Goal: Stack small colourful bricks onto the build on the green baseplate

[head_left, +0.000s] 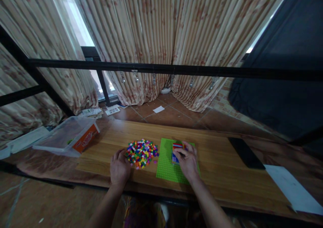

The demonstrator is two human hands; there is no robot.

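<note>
A heap of small multicoloured bricks [141,152] lies on the wooden table [222,160]. Right of it sits a bright green baseplate [165,164] carrying a small built block of red, orange and blue bricks [177,146]. My left hand [119,167] rests on the table at the heap's left edge, fingers curled down at the bricks; what they hold, if anything, is hidden. My right hand [187,160] lies over the baseplate, fingers bent onto the built block.
A clear plastic box with an orange label [69,135] stands at the table's left end. A black phone [245,152] and a white sheet [292,189] lie to the right. A black frame bar [161,69] crosses in front of curtains.
</note>
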